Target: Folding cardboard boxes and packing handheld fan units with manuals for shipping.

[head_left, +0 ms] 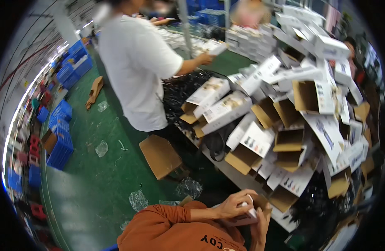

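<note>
Close to my body at the bottom, I hold a small white carton (245,219) with its brown inner flap (259,201) standing up. My left hand (237,205) reaches across from the left, its fingers bent over the carton's upper side near the opening. A small white piece (247,200) shows by those fingertips; whether it is part of the carton or its content I cannot tell. Wrapped round the right end of the carton is my right hand (260,224), partly covered by it.
A heap of white cartons (255,140), several gaping, covers the table on the right. A person in a white shirt (136,62) stands ahead, holding a white box (216,47). Left of me are a brown stool (160,155), plastic bags (138,200) and blue crates (60,144) on green floor.
</note>
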`<state>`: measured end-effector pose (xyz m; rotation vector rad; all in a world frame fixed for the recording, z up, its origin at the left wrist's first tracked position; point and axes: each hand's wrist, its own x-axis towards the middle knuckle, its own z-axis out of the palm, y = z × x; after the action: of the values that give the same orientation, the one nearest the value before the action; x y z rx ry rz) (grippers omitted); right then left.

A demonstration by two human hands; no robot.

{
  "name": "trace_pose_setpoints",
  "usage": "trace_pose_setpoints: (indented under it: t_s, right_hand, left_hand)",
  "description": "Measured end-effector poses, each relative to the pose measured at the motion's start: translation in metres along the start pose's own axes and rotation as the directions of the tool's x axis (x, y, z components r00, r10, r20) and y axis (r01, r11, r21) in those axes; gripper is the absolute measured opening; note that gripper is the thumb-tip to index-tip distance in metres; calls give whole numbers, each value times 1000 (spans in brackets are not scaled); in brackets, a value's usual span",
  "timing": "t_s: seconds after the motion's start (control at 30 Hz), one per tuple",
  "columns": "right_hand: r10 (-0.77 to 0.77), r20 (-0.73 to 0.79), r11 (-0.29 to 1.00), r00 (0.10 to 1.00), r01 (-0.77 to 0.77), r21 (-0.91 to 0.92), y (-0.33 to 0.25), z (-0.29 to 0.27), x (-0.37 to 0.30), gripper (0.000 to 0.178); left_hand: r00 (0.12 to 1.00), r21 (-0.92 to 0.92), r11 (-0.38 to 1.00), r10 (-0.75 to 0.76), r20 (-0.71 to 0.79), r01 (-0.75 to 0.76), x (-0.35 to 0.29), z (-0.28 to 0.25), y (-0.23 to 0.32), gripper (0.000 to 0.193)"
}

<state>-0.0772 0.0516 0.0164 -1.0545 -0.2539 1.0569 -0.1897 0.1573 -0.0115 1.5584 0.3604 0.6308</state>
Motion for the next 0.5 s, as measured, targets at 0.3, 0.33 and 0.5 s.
trace_pose_setpoints:
  t_s: [0.3, 0.33, 0.5]
  right_hand:
    - [-210, 217, 793, 953, 296, -532, 60, -89, -4, 41]
    - [-116, 171, 773, 978, 197, -603, 56, -81, 0, 41]
    - [95, 99, 959, 990, -65, -274, 31, -40, 9, 35]
  left_hand:
    - [934, -309, 918, -144, 327, 250, 17, 4, -32, 26]
    - [944, -307, 925, -126, 306, 223, 18, 4, -36, 26]
    - [970, -442, 865, -192, 151, 240, 22, 13, -47, 32]
